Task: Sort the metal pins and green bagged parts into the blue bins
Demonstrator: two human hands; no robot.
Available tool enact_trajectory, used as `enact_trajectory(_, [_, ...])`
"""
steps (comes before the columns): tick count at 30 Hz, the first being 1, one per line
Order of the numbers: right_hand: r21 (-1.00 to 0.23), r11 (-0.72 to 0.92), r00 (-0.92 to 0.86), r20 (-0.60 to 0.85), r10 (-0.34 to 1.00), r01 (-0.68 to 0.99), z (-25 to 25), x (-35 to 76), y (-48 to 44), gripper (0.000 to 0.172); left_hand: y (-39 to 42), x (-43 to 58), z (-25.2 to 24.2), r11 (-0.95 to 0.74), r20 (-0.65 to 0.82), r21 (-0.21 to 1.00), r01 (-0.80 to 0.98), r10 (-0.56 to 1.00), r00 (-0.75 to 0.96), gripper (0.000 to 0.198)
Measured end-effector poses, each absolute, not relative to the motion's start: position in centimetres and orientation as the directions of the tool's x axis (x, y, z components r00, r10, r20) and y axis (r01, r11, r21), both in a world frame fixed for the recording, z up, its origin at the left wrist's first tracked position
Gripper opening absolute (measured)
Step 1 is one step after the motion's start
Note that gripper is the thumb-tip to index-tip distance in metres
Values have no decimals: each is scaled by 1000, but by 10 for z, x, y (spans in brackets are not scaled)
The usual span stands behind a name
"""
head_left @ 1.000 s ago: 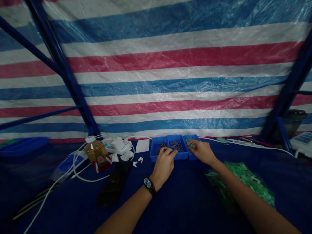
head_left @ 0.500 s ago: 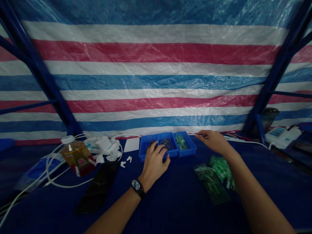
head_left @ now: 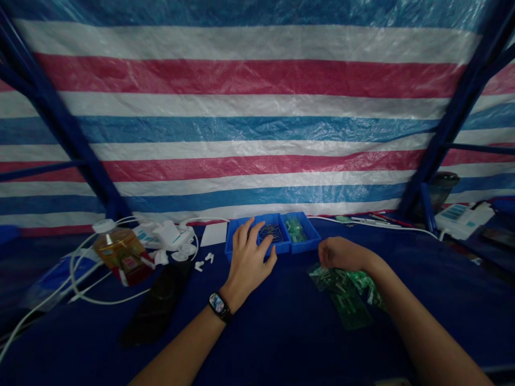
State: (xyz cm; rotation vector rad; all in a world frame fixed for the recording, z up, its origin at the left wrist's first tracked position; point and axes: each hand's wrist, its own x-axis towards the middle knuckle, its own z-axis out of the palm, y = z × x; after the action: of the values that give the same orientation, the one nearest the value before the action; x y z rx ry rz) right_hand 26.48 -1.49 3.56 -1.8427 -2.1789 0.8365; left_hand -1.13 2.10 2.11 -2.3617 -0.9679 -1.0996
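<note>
My left hand, with a watch on its wrist, reaches over the left part of a blue parts bin; its fingers are spread and their tips hide what lies beneath. Metal screws lie in the bin's right compartment. Joined to its right side is a smaller blue bin holding small green-tinted plastic packets. My right hand is closed, fingers curled down, at the far edge of clear bags of small parts on the table. Whatever its fingers hold is hidden.
Left on the dark blue table are a bottle of amber liquid, white chargers with looping cables, a black pouch, earbuds and a white card. Pens and a power strip lie right, before a striped tarp.
My right hand has come down and nearer, from the cable behind the bins to the bags. My left hand stays over the bin, its fingers spread a little wider. The view has shifted slightly.
</note>
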Motion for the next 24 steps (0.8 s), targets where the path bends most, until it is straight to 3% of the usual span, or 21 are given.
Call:
enact_trajectory(4, [-475, 55, -180, -220, 959, 878, 29, 265, -13, 47, 20, -12, 22, -713, 787, -55, 700, 401, 470, 16])
enact_trajectory(7, [-430, -27, -93, -255, 962, 902, 26, 261, -12, 33, 20, -13, 22, -711, 780, -52, 701, 410, 474, 15])
enact_trajectory(10, [-394, -11, -69, -190, 979, 919, 27, 255, -14, 17, 20, -14, 21, -701, 767, -49, 712, 430, 476, 15])
enact_trajectory(14, [-264, -30, -4, -128, 992, 964, 28, 244, -19, 47, 22, -17, 22, -679, 764, -51, 732, 446, 466, 15])
enact_trajectory(17, [-214, -31, -2, -153, 988, 976, 27, 234, -22, 46, 25, -18, 22, -663, 770, -53, 747, 450, 453, 14])
enact_trajectory(20, [-288, 6, -53, -153, 987, 958, 31, 229, -26, 29, 28, -19, 21, -657, 767, -50, 753, 458, 450, 14])
enact_trajectory(24, [-660, 79, -166, -70, 984, 747, 55, 239, -30, 32, 30, -21, 20, -651, 756, -46, 758, 473, 452, 15])
